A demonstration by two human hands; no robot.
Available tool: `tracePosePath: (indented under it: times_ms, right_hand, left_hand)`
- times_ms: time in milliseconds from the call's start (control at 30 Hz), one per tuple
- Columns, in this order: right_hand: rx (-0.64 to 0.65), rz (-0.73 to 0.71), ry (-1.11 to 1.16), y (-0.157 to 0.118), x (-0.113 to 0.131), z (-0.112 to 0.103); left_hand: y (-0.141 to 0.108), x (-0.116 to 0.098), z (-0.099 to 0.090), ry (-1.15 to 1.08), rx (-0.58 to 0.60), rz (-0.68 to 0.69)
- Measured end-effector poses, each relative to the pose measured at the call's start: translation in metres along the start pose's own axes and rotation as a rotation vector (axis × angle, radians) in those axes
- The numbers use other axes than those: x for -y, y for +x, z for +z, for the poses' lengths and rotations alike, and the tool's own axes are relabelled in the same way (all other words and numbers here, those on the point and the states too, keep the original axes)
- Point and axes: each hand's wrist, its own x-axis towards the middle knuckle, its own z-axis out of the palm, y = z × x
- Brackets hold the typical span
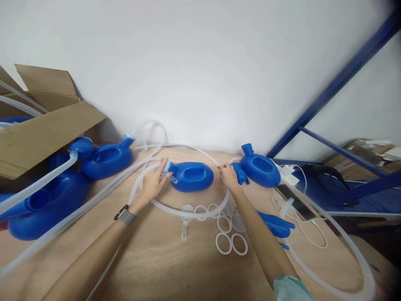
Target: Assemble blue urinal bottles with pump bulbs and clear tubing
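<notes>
A blue bottle (193, 177) lies on its side on the wooden table (169, 267), its white-capped neck pointing left. My left hand (153, 180) touches the white cap (168, 167) with its fingers apart, and a clear strap hangs from that neck. To the right of the bottle, my right hand (229, 177) has its fingers pinched at the end of a clear tube (208, 156) that runs behind the bottle. Beside this hand sit a small blue part (240, 173) and a second blue bottle (260, 169) with an uncapped neck. Another tube (175, 212) curves in front of the middle bottle.
Several white rings (223, 243) and a clear cap with strap (187, 212) lie at the front. More blue bottles (108, 159) and a cardboard box (50, 121) stand left. A phone (296, 202), power strip (288, 176) and blue part (275, 225) are right, near a blue frame (332, 90).
</notes>
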Motion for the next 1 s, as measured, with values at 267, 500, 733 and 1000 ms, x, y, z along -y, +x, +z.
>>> tracePosePath:
  times_ms: [267, 500, 733, 1000]
  right_hand:
    - [0.166, -0.303, 0.330, -0.014, 0.050, -0.009]
    - [0.148, -0.330, 0.409, -0.043, 0.068, -0.003]
    - [0.104, -0.309, 0.455, -0.049, 0.068, 0.005]
    - [0.053, -0.302, 0.475, -0.053, 0.063, 0.012]
  left_hand:
    - [0.006, 0.001, -0.023, -0.106, 0.160, -0.019]
    - [-0.010, -0.016, -0.043, 0.112, 0.233, 0.005]
    - [0.000, -0.042, -0.061, 0.568, 0.269, 0.583]
    - [0.017, -0.031, -0.031, 0.456, 0.215, 0.593]
